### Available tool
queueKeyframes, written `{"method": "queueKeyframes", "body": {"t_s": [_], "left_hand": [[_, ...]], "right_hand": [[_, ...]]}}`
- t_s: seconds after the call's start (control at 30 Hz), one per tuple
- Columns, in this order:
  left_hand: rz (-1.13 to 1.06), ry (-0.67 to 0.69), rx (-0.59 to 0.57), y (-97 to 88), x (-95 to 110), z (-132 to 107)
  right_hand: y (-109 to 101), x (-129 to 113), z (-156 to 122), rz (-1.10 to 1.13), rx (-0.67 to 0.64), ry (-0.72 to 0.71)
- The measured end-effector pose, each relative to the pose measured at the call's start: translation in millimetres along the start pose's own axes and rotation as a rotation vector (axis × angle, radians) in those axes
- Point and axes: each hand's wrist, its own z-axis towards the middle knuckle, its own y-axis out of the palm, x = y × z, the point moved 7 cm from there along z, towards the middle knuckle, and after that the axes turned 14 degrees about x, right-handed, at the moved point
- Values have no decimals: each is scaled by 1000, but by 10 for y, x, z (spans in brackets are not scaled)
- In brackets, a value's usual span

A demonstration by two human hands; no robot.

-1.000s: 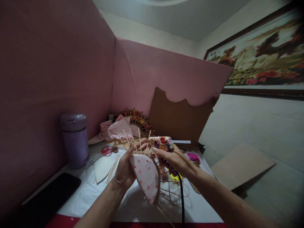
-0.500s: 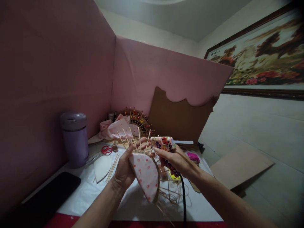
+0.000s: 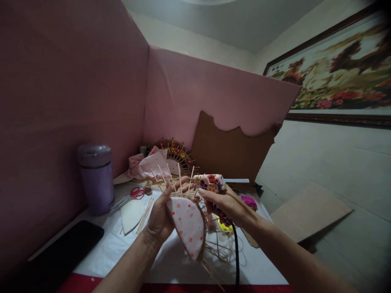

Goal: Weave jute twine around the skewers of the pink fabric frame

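In my left hand (image 3: 161,217) is a half-round panel (image 3: 187,228) covered in white fabric with small red flowers. Twine runs along its edge, and several thin wooden sticks (image 3: 170,175) stand up from its top. My right hand (image 3: 221,205) grips a flower-patterned hot glue gun (image 3: 209,183), a pale glue stick (image 3: 236,180) poking out of its back. The gun's front end is close to the sticks at the panel's upper right; whether it touches them I cannot tell. Its black cord (image 3: 236,256) hangs down to the table edge.
Red scissors (image 3: 137,192), a white leaf-shaped piece (image 3: 132,215) and loose sticks (image 3: 144,215) lie left. A purple cup (image 3: 96,179) and black phone (image 3: 70,252) are farther left. Tangled twine (image 3: 221,250) lies right of the panel. Behind stand a decorated arch (image 3: 180,152) and brown cardboard (image 3: 229,148).
Almost nothing differs. The glue gun has tilted very slightly, while both hands and the panel stay in place.
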Motion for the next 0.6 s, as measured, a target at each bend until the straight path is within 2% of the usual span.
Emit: {"method": "queueKeyframes", "body": {"t_s": [0.4, 0.6], "left_hand": [[-19, -7, -12, 10, -2, -2], [-21, -11, -42, -4, -22, 22]], "right_hand": [[-6, -15, -29, -29, 10, 50], [-39, -13, -27, -29, 18, 28]]}}
